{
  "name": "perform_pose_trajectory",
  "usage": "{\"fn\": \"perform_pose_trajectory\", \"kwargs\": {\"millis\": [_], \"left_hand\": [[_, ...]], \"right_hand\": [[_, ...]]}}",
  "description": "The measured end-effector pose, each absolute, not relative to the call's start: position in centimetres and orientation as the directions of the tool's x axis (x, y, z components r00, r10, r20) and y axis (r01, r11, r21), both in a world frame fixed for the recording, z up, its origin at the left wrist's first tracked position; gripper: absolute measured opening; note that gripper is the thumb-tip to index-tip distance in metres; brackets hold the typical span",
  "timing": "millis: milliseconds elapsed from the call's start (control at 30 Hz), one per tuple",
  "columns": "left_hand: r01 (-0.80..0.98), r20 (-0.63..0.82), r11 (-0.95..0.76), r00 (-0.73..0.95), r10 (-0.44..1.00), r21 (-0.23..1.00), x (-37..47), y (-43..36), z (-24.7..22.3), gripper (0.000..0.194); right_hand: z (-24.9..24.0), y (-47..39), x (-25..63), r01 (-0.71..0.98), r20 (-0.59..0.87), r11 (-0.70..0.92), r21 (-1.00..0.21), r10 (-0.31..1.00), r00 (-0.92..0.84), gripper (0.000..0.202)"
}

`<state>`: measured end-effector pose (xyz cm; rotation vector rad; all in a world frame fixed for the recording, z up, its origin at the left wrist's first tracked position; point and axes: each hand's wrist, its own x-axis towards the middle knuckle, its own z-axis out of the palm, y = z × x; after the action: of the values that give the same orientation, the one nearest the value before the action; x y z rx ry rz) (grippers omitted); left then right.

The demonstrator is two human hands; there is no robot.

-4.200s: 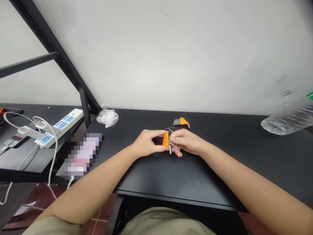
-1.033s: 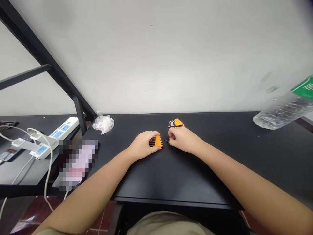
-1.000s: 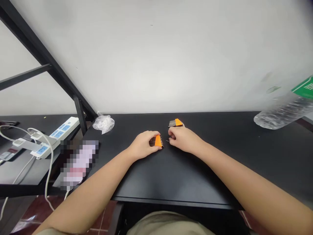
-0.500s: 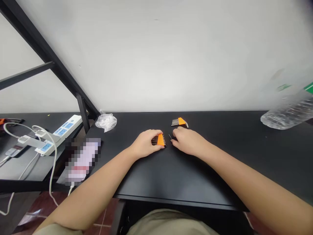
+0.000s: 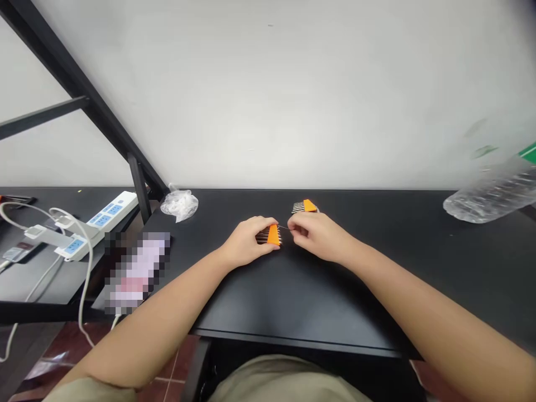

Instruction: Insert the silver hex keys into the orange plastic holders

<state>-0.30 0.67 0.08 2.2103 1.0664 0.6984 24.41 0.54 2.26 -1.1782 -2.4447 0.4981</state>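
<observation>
My left hand (image 5: 247,241) is closed on an orange hex key holder (image 5: 273,235), thumb and finger gripping its two ends. Several dark metal hex keys stick out of it toward my palm. Just to the right, my right hand (image 5: 319,237) pinches a thin hex key (image 5: 283,227). Its tip points left and reaches the holder's upper right side; I cannot tell whether it sits in a slot. Behind my right hand lies a second orange holder (image 5: 309,205) with several hex keys, partly covered by the hand.
A crumpled clear plastic bag (image 5: 180,205) lies at the back left of the black table (image 5: 293,301). On the right, a clear plastic bottle (image 5: 481,200) lies on its side. A blurred-out phone (image 5: 140,268) and a white power strip (image 5: 103,223) with cables are at left.
The hex key in my right hand has swung from a slant to nearly level, its tip now at the holder. My right hand has shifted slightly. The left hand keeps its grip.
</observation>
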Motion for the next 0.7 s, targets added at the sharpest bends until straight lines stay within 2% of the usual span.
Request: {"fn": "perform_pose_trajectory", "kwargs": {"millis": [700], "left_hand": [[0.454, 0.237, -0.54, 0.567, 0.789, 0.709, -0.36, 0.73, -0.25, 0.05]], "right_hand": [[1.94, 0.57, 25.04, 0.659, 0.29, 0.659, -0.362, 0.751, -0.592, 0.016]]}}
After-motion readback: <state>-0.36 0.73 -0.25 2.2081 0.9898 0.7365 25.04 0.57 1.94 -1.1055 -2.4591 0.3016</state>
